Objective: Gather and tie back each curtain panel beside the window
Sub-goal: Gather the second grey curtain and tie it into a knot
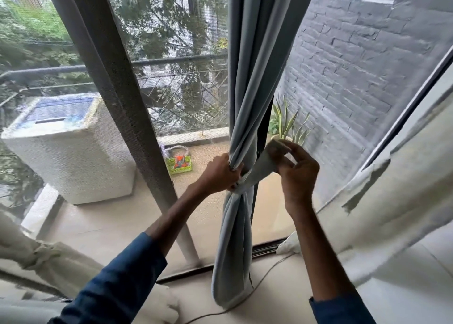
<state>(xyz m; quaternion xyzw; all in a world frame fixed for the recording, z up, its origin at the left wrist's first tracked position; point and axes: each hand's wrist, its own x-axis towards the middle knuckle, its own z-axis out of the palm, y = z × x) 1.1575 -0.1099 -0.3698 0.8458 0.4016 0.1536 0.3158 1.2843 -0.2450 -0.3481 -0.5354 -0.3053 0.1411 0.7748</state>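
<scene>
A blue-grey curtain panel (252, 61) hangs in front of the window, bunched into a narrow bundle at mid height. A pale fabric tie-back (259, 169) wraps round that waist and runs up to the right. My left hand (220, 174) grips the gathered curtain at the waist, on its left side. My right hand (294, 166) pinches the free end of the tie-back, held up just right of the curtain. Below the tie the curtain balloons out and its tail rests on the floor (230, 287).
A dark window frame post (117, 98) slants left of the curtain. A cream curtain (404, 188) hangs at the right, another cream bundle (49, 257) at the lower left. A cord (259, 287) lies on the floor. Outside stand a white appliance (73, 147) and a potted plant (286, 125).
</scene>
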